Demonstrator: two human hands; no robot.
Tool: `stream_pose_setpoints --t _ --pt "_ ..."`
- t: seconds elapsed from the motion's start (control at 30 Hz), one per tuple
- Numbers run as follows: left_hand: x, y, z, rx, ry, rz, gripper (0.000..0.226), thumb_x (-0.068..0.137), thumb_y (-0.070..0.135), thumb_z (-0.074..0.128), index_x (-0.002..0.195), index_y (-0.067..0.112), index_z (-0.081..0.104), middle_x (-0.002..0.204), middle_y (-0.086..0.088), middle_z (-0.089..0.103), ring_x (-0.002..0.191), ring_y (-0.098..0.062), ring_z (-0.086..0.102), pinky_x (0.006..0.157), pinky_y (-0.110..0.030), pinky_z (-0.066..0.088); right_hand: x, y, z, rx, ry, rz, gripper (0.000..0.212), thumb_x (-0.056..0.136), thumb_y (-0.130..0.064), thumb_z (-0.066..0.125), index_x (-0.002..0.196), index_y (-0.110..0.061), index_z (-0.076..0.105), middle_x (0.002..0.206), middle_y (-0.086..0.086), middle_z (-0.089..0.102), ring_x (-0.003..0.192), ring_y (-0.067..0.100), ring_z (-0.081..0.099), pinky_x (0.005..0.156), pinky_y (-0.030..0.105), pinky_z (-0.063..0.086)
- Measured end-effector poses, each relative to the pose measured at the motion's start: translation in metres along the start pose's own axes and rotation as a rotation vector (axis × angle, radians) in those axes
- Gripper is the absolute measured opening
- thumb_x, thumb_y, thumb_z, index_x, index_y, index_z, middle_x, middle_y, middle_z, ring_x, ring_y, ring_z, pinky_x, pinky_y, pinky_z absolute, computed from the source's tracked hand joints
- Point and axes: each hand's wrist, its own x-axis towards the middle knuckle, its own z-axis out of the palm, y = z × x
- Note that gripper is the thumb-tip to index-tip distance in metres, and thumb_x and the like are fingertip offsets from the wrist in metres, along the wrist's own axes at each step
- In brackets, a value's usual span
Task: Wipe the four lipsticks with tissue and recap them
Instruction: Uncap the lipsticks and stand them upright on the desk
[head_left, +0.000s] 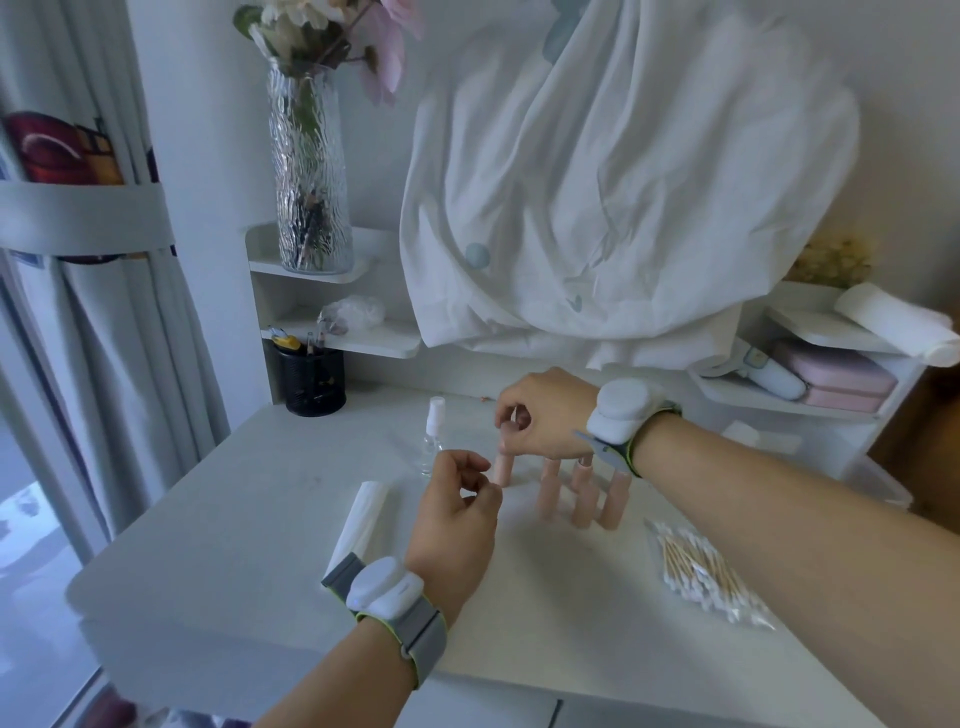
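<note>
Several pink lipsticks stand upright in a row mid-table. My right hand (540, 415) pinches the top of the leftmost lipstick (503, 467), its base resting on the table. Three more lipsticks (582, 499) stand to its right, partly under my right wrist. My left hand (457, 514) hovers just left of the row, fingers curled together with nothing visible in them. A folded white tissue pack (363, 514) lies to the left of my left hand.
A small clear spray bottle (434, 431) stands behind the row. A bag of cotton swabs (706, 577) lies at the right. A black pen cup (311, 379), a glass vase (309, 182), shelves and a draped white cloth (623, 182) line the back.
</note>
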Motion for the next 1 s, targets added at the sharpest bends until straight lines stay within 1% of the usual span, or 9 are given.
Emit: stream_pose_setpoints --t 0.13,0.27,0.37,0.4,0.47,0.6,0.7,0.8,1.0 --pt "-0.004 0.005 -0.003 0.037 -0.002 0.045 0.032 0.100 0.009 0.060 0.117 0.036 0.055 0.115 0.011 0.063 0.065 -0.014 0.059 0.060 -0.032 0.044 -0.006 -0.005 0.001 0.012 0.051 0.006 0.014 0.095 -0.028 0.063 0.101 -0.023 0.075 0.085 -0.013 0.065 0.086 0.017 0.067 0.080 0.036 0.058" --pt "-0.011 0.011 -0.003 0.066 -0.070 0.092 0.038 0.105 0.031 0.061 0.138 0.042 0.046 0.124 0.018 0.059 0.066 -0.009 0.066 0.053 -0.023 0.044 -0.033 -0.006 -0.008 0.170 0.169 0.049 0.012 0.099 -0.034 0.064 0.096 -0.029 0.075 0.088 -0.014 0.071 0.081 0.007 0.067 0.070 0.025 0.051" --pt "-0.012 0.012 -0.001 0.129 -0.112 0.147 0.019 0.104 0.039 0.061 0.122 0.034 0.061 0.102 0.008 0.067 0.060 -0.009 0.060 0.052 -0.019 0.043 -0.058 -0.004 0.005 0.416 0.251 0.105 0.014 0.098 -0.040 0.070 0.091 -0.030 0.076 0.084 -0.010 0.076 0.071 0.008 0.071 0.068 0.030 0.058" --pt "-0.011 0.011 -0.001 0.143 -0.131 0.156 0.014 0.104 0.040 0.061 0.114 0.030 0.065 0.094 0.003 0.069 0.059 -0.009 0.057 0.053 -0.020 0.043 -0.065 -0.002 0.013 0.526 0.280 0.132 0.015 0.097 -0.041 0.071 0.090 -0.029 0.077 0.080 -0.008 0.077 0.065 0.009 0.070 0.062 0.034 0.059" --pt "-0.011 0.010 -0.001 0.164 -0.167 0.142 0.020 0.104 0.044 0.061 0.101 0.025 0.067 0.081 0.007 0.069 0.058 -0.009 0.054 0.056 -0.025 0.042 -0.078 -0.001 0.031 0.734 0.335 0.180 0.019 0.099 -0.039 0.070 0.088 -0.026 0.078 0.078 -0.003 0.078 0.055 0.007 0.066 0.048 0.030 0.051" --pt "-0.014 0.011 -0.001 0.128 -0.299 0.076 0.029 0.107 0.037 0.059 0.095 0.013 0.071 0.072 0.008 0.063 0.055 -0.011 0.046 0.054 -0.021 0.038 -0.102 -0.005 0.072 1.045 0.492 0.180 0.025 0.102 -0.036 0.068 0.087 -0.021 0.081 0.079 0.006 0.077 0.051 0.011 0.054 0.056 0.029 0.044" --pt "-0.015 0.012 0.000 0.144 -0.364 0.080 0.023 0.106 0.032 0.062 0.098 0.015 0.076 0.078 0.006 0.070 0.054 -0.007 0.048 0.054 -0.018 0.040 -0.109 -0.007 0.094 1.129 0.568 0.211 0.023 0.102 -0.037 0.070 0.087 -0.022 0.081 0.075 0.004 0.074 0.051 0.011 0.050 0.056 0.029 0.041" --pt "-0.013 0.008 -0.001 0.281 -0.333 0.116 0.019 0.105 0.033 0.065 0.096 0.022 0.076 0.071 0.013 0.067 0.060 -0.004 0.053 0.060 -0.018 0.043 -0.109 -0.008 0.109 1.193 0.568 0.231 0.023 0.102 -0.035 0.069 0.087 -0.023 0.081 0.071 0.002 0.070 0.052 0.009 0.050 0.057 0.027 0.039" --pt "-0.016 0.011 -0.003 0.373 -0.305 0.116 0.023 0.104 0.036 0.065 0.091 0.018 0.071 0.064 0.004 0.057 0.060 -0.013 0.046 0.060 -0.030 0.042 -0.111 -0.012 0.116 1.147 0.562 0.205 0.026 0.108 -0.031 0.061 0.091 -0.019 0.077 0.071 0.002 0.071 0.056 0.006 0.056 0.059 0.020 0.042"
